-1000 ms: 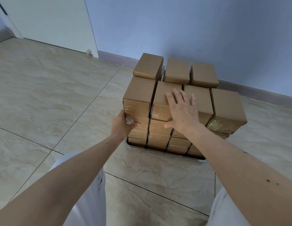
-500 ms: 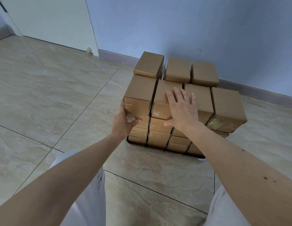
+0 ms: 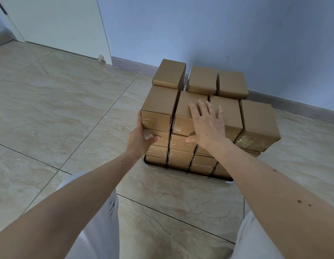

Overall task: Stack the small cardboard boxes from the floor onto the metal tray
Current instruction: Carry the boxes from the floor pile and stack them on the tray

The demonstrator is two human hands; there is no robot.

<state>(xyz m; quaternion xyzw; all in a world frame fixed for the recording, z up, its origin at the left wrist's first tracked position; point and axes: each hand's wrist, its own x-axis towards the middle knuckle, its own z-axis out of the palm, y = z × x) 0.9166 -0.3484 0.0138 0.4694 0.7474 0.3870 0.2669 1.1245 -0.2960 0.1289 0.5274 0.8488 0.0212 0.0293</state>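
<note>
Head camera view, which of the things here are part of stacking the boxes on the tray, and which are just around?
Part of the job:
- cardboard boxes, stacked
- metal tray under them
- left hand, against the stack's left side
- right hand, flat on top

Just around:
- white door
- door stopper
- blue wall
- tiled floor
</note>
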